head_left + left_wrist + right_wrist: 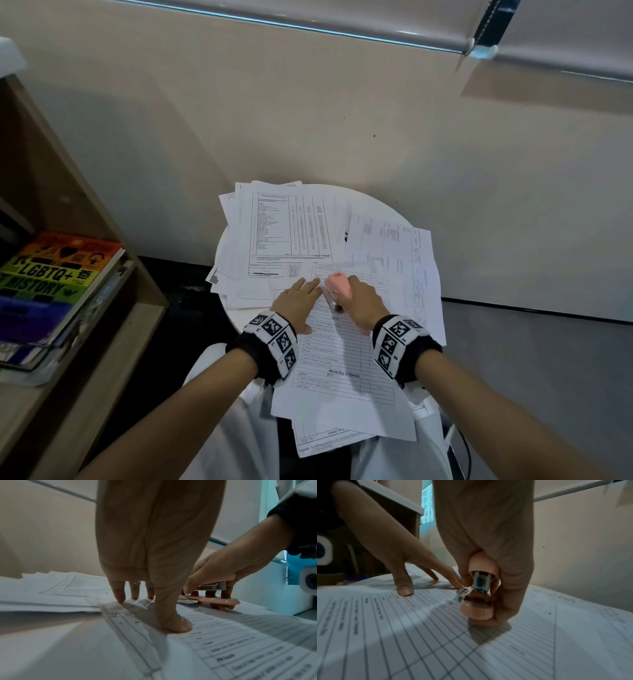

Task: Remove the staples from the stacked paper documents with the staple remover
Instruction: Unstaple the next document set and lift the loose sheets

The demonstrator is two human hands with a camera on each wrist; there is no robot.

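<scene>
A printed form (337, 356) lies on top of a pile of papers on a small round white table (373, 202). My left hand (301, 301) lies flat with straight fingers, pressing the form near its top left corner (120, 599). My right hand (359, 303) grips a pink staple remover (339, 286), fingers wrapped round its body. Its metal tip (462, 593) rests on the paper right beside my left fingertips (458, 585). In the left wrist view the pink staple remover (214, 600) lies low over the sheet. No staple shows clearly.
More loose sheets (284, 233) spread over the far and right parts of the table, some overhanging the edge (428, 284). A wooden shelf (68, 212) with a colourful book (58, 274) stands on the left. A beige wall (308, 120) rises right behind the table.
</scene>
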